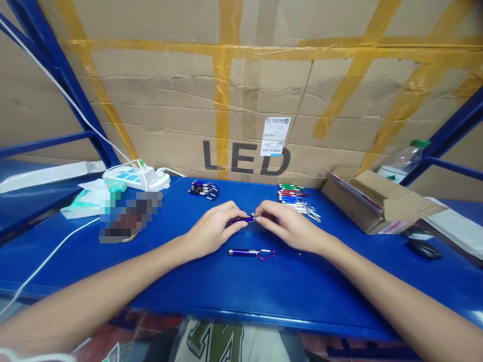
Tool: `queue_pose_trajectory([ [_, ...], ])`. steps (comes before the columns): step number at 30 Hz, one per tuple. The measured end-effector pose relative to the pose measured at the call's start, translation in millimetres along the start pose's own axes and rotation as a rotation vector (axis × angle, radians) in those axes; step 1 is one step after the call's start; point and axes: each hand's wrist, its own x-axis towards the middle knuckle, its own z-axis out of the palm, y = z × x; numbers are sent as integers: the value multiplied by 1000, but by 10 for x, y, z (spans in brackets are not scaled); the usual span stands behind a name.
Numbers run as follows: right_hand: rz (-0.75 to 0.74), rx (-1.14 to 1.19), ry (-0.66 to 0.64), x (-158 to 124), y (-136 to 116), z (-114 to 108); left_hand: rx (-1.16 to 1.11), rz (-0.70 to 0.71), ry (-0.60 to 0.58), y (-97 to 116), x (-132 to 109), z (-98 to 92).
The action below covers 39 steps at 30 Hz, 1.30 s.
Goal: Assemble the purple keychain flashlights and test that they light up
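Note:
Between my hands, above the middle of the blue table, is a purple pen-sized flashlight [247,219]. My left hand [217,226] grips its body between thumb and fingers. My right hand [281,223] is closed at the flashlight's other end, with a small round silvery piece [253,215] by the fingertips; whether that piece is joined to the flashlight I cannot tell. Closer to me lies a second purple flashlight [243,253] with a pinkish-purple carabiner clip [267,254] at its right end. The right fingers partly hide what they pinch.
Purple and black flashlights [204,190] lie at the back left; green, red, blue and silver ones [292,196] at the back right. An open cardboard box [381,201] and a black mouse [423,249] sit right. A power strip [136,177] and tissue pack [88,201] stand left.

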Motion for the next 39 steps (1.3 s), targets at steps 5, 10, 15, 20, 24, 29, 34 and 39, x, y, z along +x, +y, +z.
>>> queue_pose_trajectory([
  [5, -13, 18, -3, -2, 1, 10, 34, 16, 19, -6, -7, 14],
  [10, 13, 51, -1, 1, 8, 31, 33, 26, 39, -7, -7, 6],
  [15, 57, 140, -1, 5, 0, 47, 19, 44, 26, 7, 1, -24],
  [20, 123, 273, -10, 14, -2, 61, 5, 60, 33, 14, 1, -40],
  [24, 189, 396, -58, 30, 5, 72, -13, 88, 19, -3, -5, -43],
  [29, 276, 543, -109, 54, -19, 56, -31, 118, 15, -5, -9, -55],
  [34, 340, 704, -161, 59, -43, 22, -46, 157, 30, 29, -11, -68],
  [39, 405, 866, -163, 59, -41, 16, -76, 225, 105, 41, -6, -58],
])
